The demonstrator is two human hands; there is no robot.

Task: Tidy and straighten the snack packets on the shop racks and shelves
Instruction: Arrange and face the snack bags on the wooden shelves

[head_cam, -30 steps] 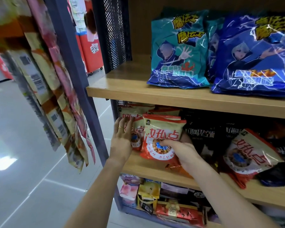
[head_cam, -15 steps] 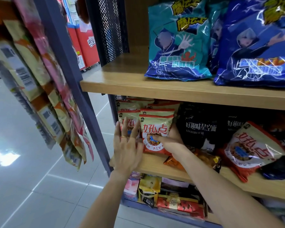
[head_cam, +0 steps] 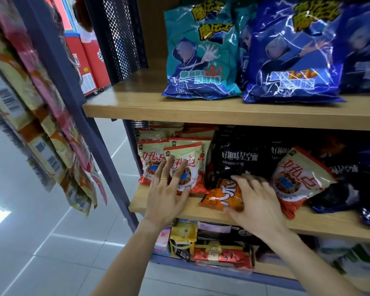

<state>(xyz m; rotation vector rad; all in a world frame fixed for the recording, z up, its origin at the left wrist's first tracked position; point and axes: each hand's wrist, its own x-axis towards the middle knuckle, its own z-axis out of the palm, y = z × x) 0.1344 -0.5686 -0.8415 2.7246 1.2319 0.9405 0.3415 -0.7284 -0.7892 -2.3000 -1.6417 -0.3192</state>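
On the middle shelf (head_cam: pixel 158 207), the left hand (head_cam: pixel 166 196) lies flat, fingers straight and spread, against the front cream-and-red packet (head_cam: pixel 183 159) of a stack standing upright at the shelf's left end. A gold ring (head_cam: pixel 163 178) sits on one finger. The fingertips touch the packet face; nothing is gripped.

The right hand (head_cam: pixel 254 199) rests on top of an orange packet (head_cam: pixel 220 195) lying flat near the shelf's front edge, just right of the cream-and-red stack. Its fingers are loosely spread and slightly bent over the packet; whether they actually close on it cannot be told.

Behind the orange packet stand black packets (head_cam: pixel 239 154) with white lettering. To their right, another cream-and-red packet (head_cam: pixel 297 178) leans tilted, out of line with the stack, with dark blue packets (head_cam: pixel 333 197) slumped beside it.

On the upper shelf (head_cam: pixel 201 110) a teal packet (head_cam: pixel 201 60) and a blue packet (head_cam: pixel 291 56) stand upright, side by side and touching. The bottom shelf holds mixed boxes (head_cam: pixel 220 253) and small packs. At the left, strips of hanging packets (head_cam: pixel 51 133) drape from a side rack. A red cabinet (head_cam: pixel 88 58) stands well apart across the tiled floor (head_cam: pixel 30 253).
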